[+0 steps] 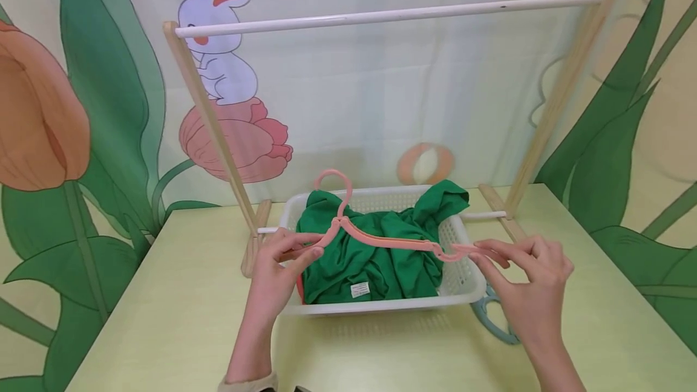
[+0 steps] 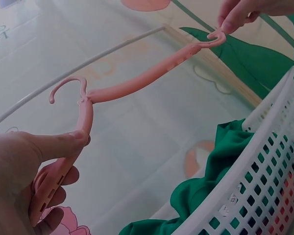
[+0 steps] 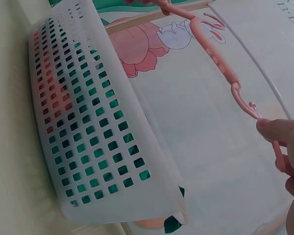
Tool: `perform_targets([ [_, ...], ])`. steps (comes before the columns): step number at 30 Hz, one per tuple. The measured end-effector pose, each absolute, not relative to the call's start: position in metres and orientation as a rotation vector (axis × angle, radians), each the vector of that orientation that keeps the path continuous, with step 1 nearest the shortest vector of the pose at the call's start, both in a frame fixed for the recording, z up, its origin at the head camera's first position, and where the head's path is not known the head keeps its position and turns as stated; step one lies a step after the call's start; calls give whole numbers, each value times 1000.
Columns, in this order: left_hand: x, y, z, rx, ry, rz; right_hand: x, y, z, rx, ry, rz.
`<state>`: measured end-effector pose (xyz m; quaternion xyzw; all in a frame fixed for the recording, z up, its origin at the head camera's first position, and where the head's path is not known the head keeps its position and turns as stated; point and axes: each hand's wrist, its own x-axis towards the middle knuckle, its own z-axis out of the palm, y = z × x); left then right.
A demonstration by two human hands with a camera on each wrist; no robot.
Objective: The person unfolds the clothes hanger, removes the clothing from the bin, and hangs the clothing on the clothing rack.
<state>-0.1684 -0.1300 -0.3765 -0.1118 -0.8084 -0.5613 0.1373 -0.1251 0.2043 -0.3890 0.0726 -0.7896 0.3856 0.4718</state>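
Observation:
A pink plastic clothes hanger [image 1: 389, 243] is stretched between my two hands over the basket, its hook pointing up. My left hand [image 1: 278, 268] grips the hanger's left arm, thumb on top and fingers beneath, as the left wrist view shows. At the other end, my right hand [image 1: 536, 277] pinches the thin curved tip between thumb and fingers. Below them, a crumpled green garment [image 1: 376, 259] with a white label [image 1: 360, 290] fills much of the white basket [image 1: 381, 306], one bunch of it rising over the back right rim.
A wooden rack with a white rod [image 1: 381, 16] stands behind the basket, its posts on either side. Beside the basket's front right corner lies a blue-grey curved thing [image 1: 498, 325], partly hidden. Something red shows through the basket holes [image 3: 59, 93]. A printed curtain hangs behind.

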Motion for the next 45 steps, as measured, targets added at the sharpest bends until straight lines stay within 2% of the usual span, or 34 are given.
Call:
perform_targets([
  [6,-168,-124,-380,-331,-2356,-1655,-117,207,-386,110,-2057,889],
  [20,-167,-116,-383,-348,-2356,-1708,-116,184,-376,382,-2086,755],
  [37,-163,-107,-382,-439,-2344,-1746,-119,182,-383,410,-2016,730],
  [45,-166,-119,-381,-612,-2404,-1706,-118,190,-382,397,-2034,754],
])
